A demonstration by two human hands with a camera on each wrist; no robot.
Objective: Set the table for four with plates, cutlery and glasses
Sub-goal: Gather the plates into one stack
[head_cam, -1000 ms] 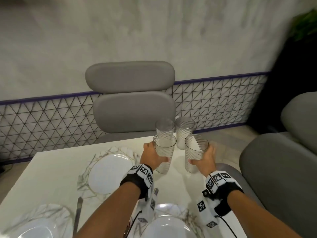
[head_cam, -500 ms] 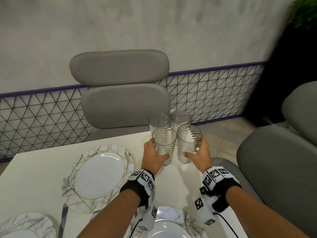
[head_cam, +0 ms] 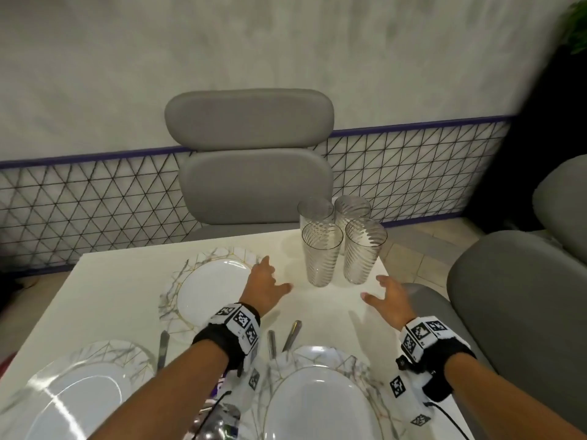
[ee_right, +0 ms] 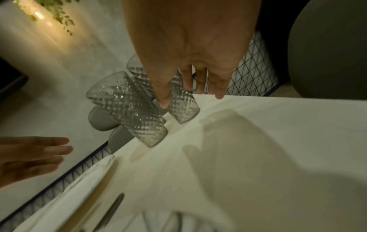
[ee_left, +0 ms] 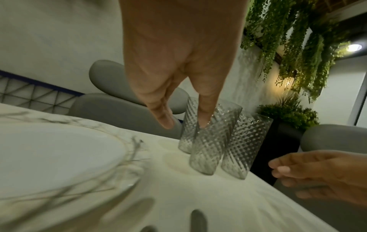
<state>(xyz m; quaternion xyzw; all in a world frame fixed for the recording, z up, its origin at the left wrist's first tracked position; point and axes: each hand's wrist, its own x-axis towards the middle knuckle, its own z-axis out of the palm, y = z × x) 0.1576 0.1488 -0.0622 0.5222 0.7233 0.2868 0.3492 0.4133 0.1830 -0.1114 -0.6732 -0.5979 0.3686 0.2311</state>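
Both hands have just let go of the glasses. Half a second earlier the left hand [head_cam: 265, 289] and the right hand [head_cam: 389, 298] each gripped one of the two near glasses; now both hover just above the tabletop [head_cam: 127, 281], drawn back toward the person, with fingers [ee_left: 164, 116] spread loose and holding nothing.

The four glasses [head_cam: 341, 242] now stand upright in a tight cluster at the far right corner of the tabletop, close to its edge and just in front of the grey chair [head_cam: 251, 160]. From the wrist views they sit so close together that they look to be touching, though this cannot be told for certain.

Three plates are in view: one far plate [head_cam: 212, 290] left of the left hand, a near left plate [head_cam: 73, 404], and a near right plate [head_cam: 317, 404]. Some cutlery [head_cam: 290, 336] lies between the plates.

The judgement is that the glasses have been delivered but not yet distributed. Each one still has to be carried to its own plate. The cluster near the edge calls for care, since lifting one glass could knock its neighbour.
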